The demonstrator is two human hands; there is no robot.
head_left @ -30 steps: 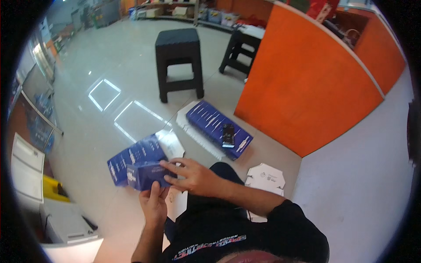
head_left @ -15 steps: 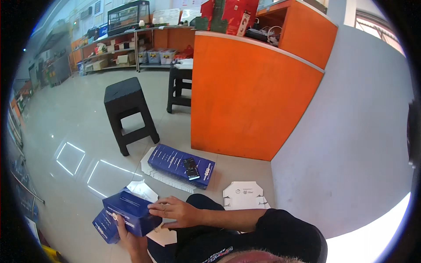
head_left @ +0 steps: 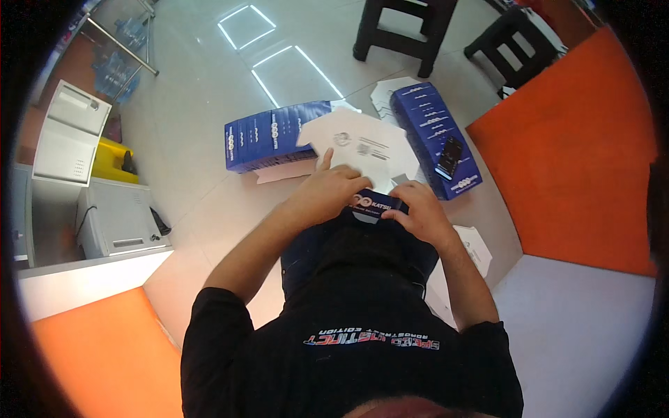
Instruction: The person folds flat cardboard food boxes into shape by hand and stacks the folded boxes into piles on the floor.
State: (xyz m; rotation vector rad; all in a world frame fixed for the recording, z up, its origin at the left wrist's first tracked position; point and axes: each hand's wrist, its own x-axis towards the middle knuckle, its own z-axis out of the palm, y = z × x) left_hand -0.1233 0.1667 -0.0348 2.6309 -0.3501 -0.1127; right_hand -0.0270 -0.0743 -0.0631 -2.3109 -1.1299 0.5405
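Observation:
In front of my lap I hold a cardboard box (head_left: 359, 143), its white panel spread away from me and its blue printed flap (head_left: 376, 203) nearest my body. My left hand (head_left: 341, 184) grips the flap's left end, fingers bent over it and thumb stretched out on the white panel. At the flap's right end, my right hand (head_left: 421, 212) pinches it between thumb and fingers. Beyond the left hand lies a blue box stack (head_left: 261, 139) on the floor. Another blue box stack (head_left: 425, 115) lies to the right, with a phone (head_left: 450, 157) on top.
Two black stools (head_left: 404, 31) stand at the far side. An orange counter (head_left: 571, 153) rises at the right. To the left are a grey metal box (head_left: 118, 216), a yellow object (head_left: 115, 160) and large clear bottles (head_left: 115, 73). A white carton piece (head_left: 474, 251) lies beside my right forearm.
My view has swung down and left. Both hands have come from a blue box at my left to in front of my lap, where they now grip the box with its white panel showing.

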